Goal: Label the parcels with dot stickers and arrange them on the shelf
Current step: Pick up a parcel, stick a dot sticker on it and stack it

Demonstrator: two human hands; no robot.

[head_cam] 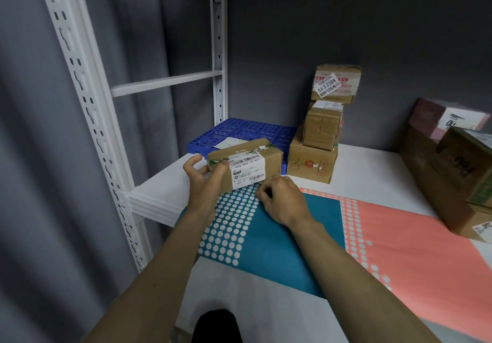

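Note:
A small brown cardboard parcel [247, 165] with a white barcode label rests on the white shelf board [159, 183], tilted toward me. My left hand [203, 177] grips its left end, thumb on the front face. My right hand [279, 200] hovers with curled fingers over the top edge of a teal dot-sticker sheet [279, 238], just below the parcel; whether it pinches a sticker is hidden. A pink dot-sticker sheet [412, 244] lies to the right of the teal one.
A stack of three brown parcels [319, 135] stands behind on the shelf. A blue perforated tray [239, 131] lies at the back left. Larger cartons [452, 177] crowd the right side. White slotted uprights [87, 108] frame the left edge.

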